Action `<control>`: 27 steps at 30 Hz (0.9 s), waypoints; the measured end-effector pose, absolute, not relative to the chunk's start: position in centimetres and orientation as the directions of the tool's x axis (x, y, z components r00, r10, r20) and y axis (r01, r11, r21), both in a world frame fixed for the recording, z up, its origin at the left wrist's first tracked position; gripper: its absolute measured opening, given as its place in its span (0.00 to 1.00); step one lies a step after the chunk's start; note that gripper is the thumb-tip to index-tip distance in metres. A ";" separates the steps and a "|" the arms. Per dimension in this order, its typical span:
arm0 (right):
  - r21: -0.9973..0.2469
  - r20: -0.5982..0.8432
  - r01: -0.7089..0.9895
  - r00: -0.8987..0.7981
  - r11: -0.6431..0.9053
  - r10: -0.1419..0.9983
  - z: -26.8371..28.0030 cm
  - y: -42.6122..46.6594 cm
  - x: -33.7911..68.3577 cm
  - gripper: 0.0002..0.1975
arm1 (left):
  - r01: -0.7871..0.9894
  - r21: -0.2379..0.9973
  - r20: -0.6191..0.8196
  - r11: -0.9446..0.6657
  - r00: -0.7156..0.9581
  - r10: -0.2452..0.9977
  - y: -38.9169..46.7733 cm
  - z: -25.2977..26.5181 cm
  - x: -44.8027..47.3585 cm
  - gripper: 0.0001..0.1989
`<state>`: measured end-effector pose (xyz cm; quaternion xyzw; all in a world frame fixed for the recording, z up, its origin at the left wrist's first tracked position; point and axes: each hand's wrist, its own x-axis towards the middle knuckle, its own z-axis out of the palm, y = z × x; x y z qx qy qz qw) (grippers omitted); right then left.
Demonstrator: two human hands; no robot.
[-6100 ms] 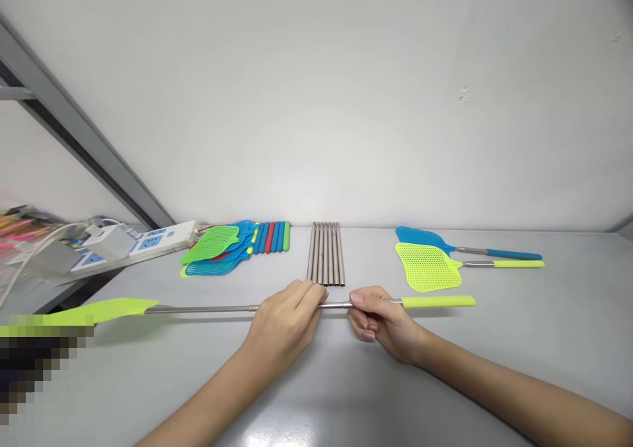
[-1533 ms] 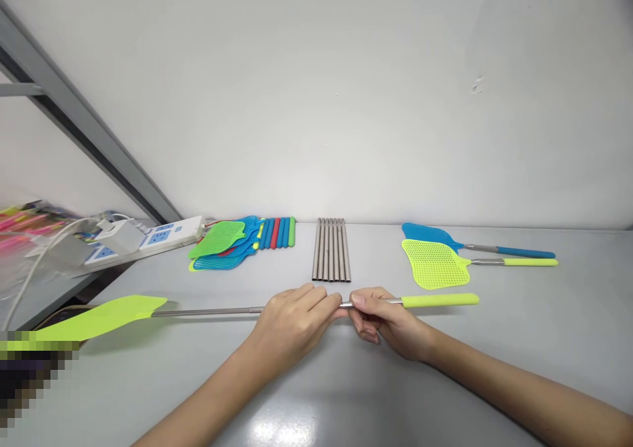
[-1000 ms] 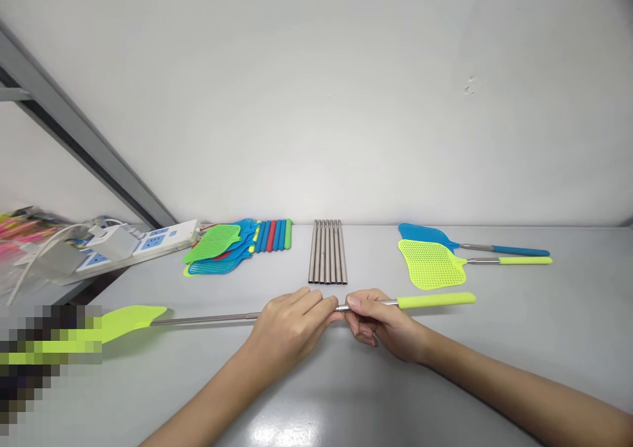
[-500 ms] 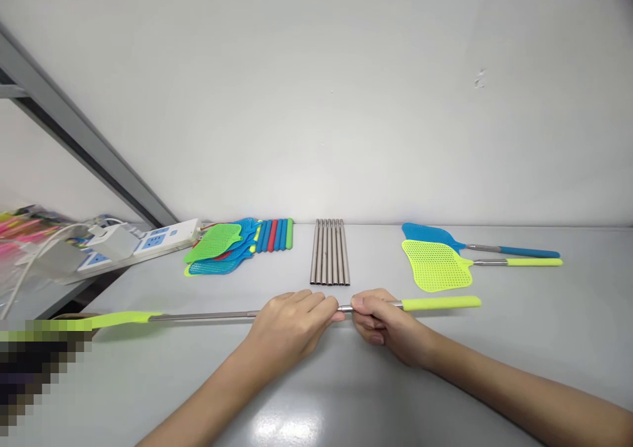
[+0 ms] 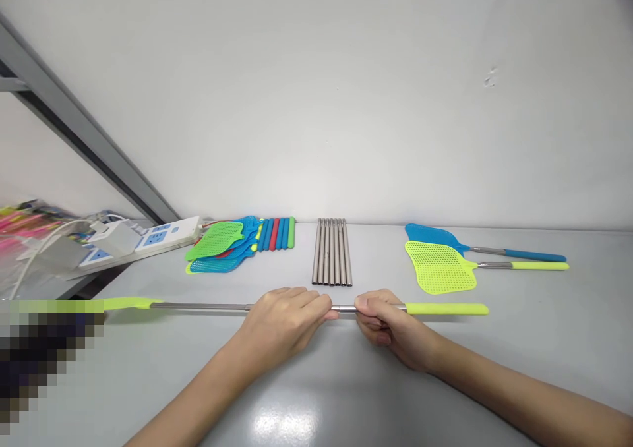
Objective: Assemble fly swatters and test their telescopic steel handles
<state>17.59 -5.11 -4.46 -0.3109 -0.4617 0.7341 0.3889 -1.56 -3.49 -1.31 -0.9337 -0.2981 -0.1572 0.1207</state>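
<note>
A long fly swatter (image 5: 202, 306) with a telescopic metal rod lies level across the view, held just over the table. Its yellow-green grip points right, and its yellow-green head reaches the left side, partly blurred out. My left hand (image 5: 289, 318) is closed around the middle of the rod. Close to the grip, my right hand (image 5: 390, 322) pinches the thicker rod section. A short length of bare metal shows between the two hands. Behind them, several metal tubes (image 5: 331, 252) lie side by side on the table.
At the back left are a pile of swatter heads (image 5: 217, 242) and a row of coloured handle grips (image 5: 275, 234). A white power strip (image 5: 168, 233) with plugs sits farther left. A blue swatter (image 5: 435, 235) and a yellow-green swatter (image 5: 440, 266) lie at the right.
My hands have drifted slightly apart, with a little more rod showing between them. The swatter's left end has risen a bit. Both hands keep their hold.
</note>
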 end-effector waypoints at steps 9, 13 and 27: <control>-0.920 -0.112 -0.278 -0.492 -0.278 0.863 -4.6 -5.2 17.7 0.20 | 0.592 -0.117 0.376 -0.797 0.770 0.516 -3.2 -1.0 -1.9 0.16; -0.916 -0.116 -0.285 -0.487 -0.283 0.866 -4.4 -5.2 17.6 0.19 | 0.588 -0.129 0.376 -0.799 0.774 0.509 -3.1 -1.1 -2.1 0.17; -0.896 -0.110 -0.336 -0.467 -0.291 0.877 -4.6 -5.2 17.9 0.18 | 0.596 -0.167 0.343 -0.785 0.782 0.521 -2.5 -1.0 -3.1 0.16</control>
